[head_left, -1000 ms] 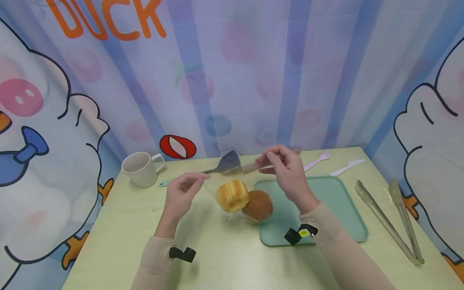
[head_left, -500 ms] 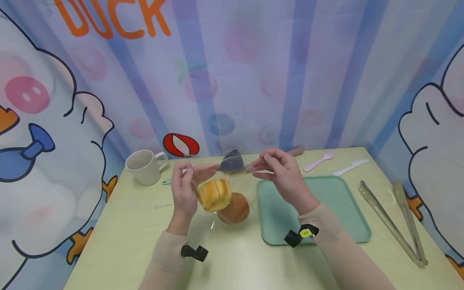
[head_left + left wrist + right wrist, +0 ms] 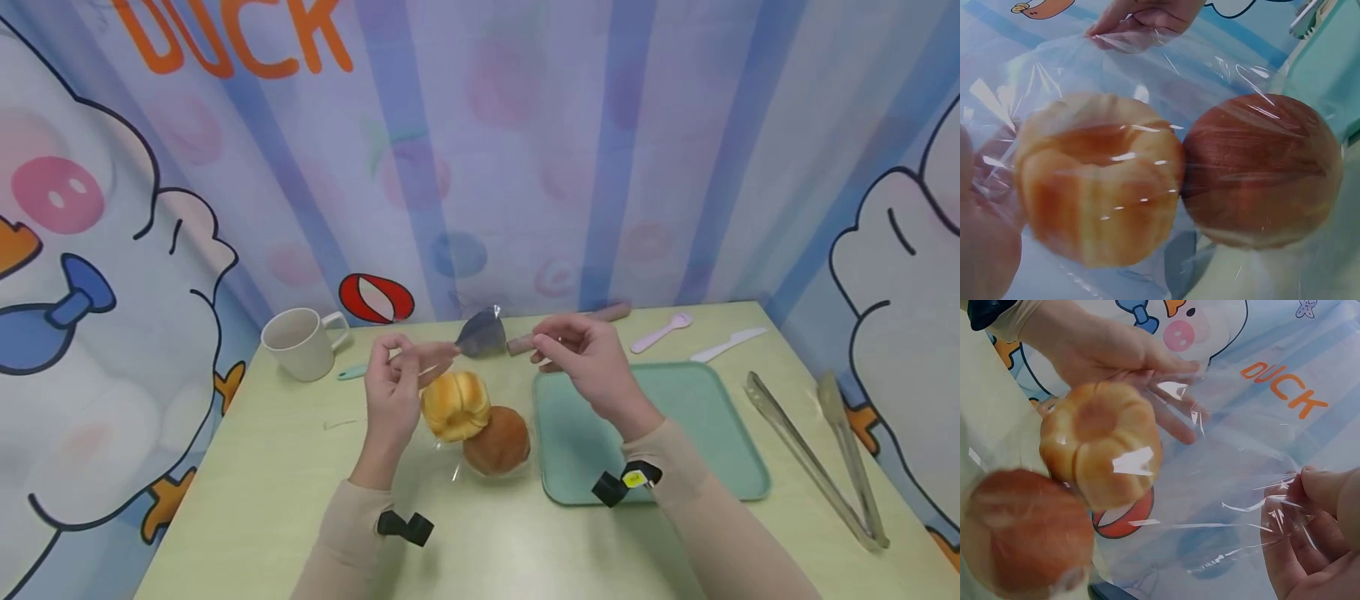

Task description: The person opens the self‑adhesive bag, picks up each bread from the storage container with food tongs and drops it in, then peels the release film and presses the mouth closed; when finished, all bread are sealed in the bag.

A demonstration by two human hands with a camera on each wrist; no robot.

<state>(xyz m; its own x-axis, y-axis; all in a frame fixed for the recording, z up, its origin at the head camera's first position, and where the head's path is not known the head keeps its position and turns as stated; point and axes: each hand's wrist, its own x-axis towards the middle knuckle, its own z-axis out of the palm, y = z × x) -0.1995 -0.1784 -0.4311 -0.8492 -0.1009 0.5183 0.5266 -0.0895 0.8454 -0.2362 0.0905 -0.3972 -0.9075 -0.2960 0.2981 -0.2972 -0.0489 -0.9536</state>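
A clear plastic bag (image 3: 1229, 506) hangs between my hands, above the table. Inside it are a yellow, pumpkin-shaped bun (image 3: 456, 406) and a round brown bun (image 3: 497, 442), side by side and touching. My left hand (image 3: 392, 392) holds the bag's upper left edge, close beside the yellow bun; in the right wrist view some of its fingers show through the film. On the other side my right hand (image 3: 588, 367) pinches the bag's upper right edge between thumb and fingers, seen also at the top of the left wrist view.
A green tray (image 3: 652, 492) lies under and right of my right hand. Metal tongs (image 3: 813, 467) rest at the far right. Behind are a mug (image 3: 300, 343), a dark-bladed spatula (image 3: 482, 333), a pink spoon (image 3: 662, 332), a white knife (image 3: 729, 344) and a partly hidden rolling pin (image 3: 617, 312).
My left hand has moved right, nearer my right hand, and its fingers have shifted along the bag. The bagged buns swung left, then slightly back right. The right hand has stayed nearly in place.
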